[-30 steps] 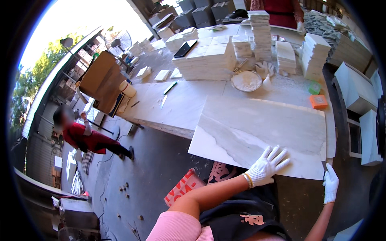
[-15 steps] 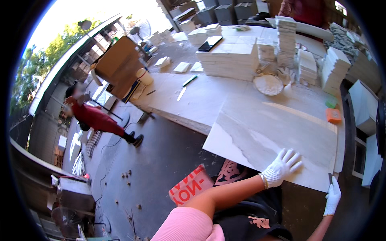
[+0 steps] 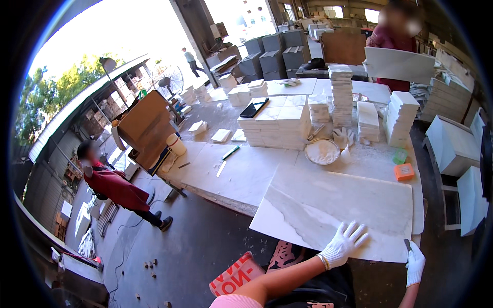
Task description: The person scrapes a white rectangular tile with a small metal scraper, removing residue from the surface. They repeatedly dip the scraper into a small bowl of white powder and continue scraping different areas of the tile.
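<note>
**Big, flat slab of white and grey stone (image 3: 334, 208) is sticking out past the edge of a long, dusty, pale table (image 3: 215, 118)**

The left hand (image 3: 344, 244), in a white knitted glove, is lying spread out on the slab by its near edge. The right hand (image 3: 415, 264), in a matching glove, is pinching a small, thin, dark strip (image 3: 407, 245) at the slab's near right corner.

The slab is covering part of the table's front, and its near edge is poking out over the dark grey floor (image 3: 174, 246). A flat pale board (image 3: 418, 205) is peeking out along its right side. To the left, flat tabletop is stretching toward a thin green tool (image 3: 230, 152). Past the far edge, a round silver bowl (image 3: 323, 164) of white powder (image 3: 322, 150) and a small orange box (image 3: 404, 172) are sitting near.

Below the slab, a pink bag-like thing (image 3: 233, 274) is showing big red letters, and a dark cloth (image 3: 282, 255) is showing a pink print.
</note>
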`<state>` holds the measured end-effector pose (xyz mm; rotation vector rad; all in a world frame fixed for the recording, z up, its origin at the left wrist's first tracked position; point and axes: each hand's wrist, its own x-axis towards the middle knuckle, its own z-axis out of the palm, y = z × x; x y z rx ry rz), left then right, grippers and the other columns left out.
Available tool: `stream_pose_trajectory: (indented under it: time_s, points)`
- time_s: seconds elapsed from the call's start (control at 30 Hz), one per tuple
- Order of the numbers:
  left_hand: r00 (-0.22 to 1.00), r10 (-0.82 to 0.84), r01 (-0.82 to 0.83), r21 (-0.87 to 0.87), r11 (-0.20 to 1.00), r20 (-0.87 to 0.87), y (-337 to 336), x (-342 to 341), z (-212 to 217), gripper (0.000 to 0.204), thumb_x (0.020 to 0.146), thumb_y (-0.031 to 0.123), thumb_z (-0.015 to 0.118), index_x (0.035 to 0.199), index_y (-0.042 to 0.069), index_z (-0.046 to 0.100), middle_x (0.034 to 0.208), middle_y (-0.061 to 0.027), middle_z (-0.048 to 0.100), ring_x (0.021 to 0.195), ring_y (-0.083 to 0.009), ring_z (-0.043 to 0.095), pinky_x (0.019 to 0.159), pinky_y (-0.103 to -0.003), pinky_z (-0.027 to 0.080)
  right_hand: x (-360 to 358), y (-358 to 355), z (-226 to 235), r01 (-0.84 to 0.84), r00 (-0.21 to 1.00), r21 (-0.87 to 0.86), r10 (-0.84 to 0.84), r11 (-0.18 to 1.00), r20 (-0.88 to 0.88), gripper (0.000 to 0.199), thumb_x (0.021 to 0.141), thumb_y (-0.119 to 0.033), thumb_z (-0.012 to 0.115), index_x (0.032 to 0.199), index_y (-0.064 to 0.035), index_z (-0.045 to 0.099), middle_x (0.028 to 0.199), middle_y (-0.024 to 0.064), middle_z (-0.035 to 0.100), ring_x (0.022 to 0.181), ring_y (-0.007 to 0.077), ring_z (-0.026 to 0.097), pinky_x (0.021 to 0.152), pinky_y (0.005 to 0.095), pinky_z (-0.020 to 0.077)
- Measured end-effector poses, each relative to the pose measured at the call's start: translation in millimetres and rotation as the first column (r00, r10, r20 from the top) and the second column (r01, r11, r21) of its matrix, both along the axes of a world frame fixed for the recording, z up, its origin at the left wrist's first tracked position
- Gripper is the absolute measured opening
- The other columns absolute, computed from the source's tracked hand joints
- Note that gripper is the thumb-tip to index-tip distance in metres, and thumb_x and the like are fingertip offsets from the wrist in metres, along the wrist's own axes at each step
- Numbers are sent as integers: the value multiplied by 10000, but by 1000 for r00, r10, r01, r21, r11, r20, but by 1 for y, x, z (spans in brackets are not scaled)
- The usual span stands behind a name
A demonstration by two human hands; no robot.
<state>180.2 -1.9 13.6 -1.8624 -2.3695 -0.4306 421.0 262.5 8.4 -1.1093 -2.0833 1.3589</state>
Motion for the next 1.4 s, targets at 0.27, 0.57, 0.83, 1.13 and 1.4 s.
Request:
stream_pose_trajectory:
  time_s: [0.27, 0.57, 0.83, 1.13, 1.4]
  points:
    - [999, -21, 20, -26, 999, -33, 0, -2, 8, 833, 751, 204, 684, 1516, 118, 365, 1561, -187, 343, 1422, -424, 335, 1112, -610, 293, 35, -27, -2, 59, 998, -161, -60, 985, -1, 405, 950, 0, 493, 1311, -83, 659, 660, -82, 450, 505, 11, 342, 406, 198, 270]
    - [1000, -4, 3, 20, 1000, 26, 3, -2, 24, 755, 676, 36, 629, 1415, 126, 499, 1472, -157, 452, 1332, -436, 403, 1056, -608, 322, -9, -26, 32, -73, 995, 94, 67, 993, 70, 299, 952, -35, 567, 1227, -12, 681, 1124, 118, 727, 913, 168, 690, 812, 298, 542]
    - [999, -33, 33, -78, 996, 6, 17, 10, 26, 788, 653, -9, 630, 1421, 73, 480, 1502, -211, 412, 1391, -450, 353, 1116, -627, 259, 35, -48, 32, -61, 981, 325, -3, 944, 192, 314, 931, -138, 591, 1212, -199, 716, 784, 89, 654, 658, 225, 610, 649, 349, 511]
    - [1000, -6, 7, -118, 993, 9, 14, 7, 31, 771, 665, 10, 648, 1416, 94, 500, 1514, -184, 405, 1407, -429, 337, 1137, -613, 238, 6, -1, 27, -243, 948, 508, 92, 827, 305, 301, 948, -178, 569, 1201, -238, 721, 832, 113, 680, 748, 289, 663, 687, 397, 531]
    - [1000, -1, 1, -138, 990, 5, 15, 8, 30, 773, 664, 8, 645, 1418, 95, 500, 1514, -186, 405, 1406, -434, 337, 1137, -614, 238, 21, -8, 33, -262, 942, 485, 112, 834, 318, 306, 912, -158, 620, 1189, -225, 728, 842, 100, 693, 729, 302, 655, 692, 390, 530]
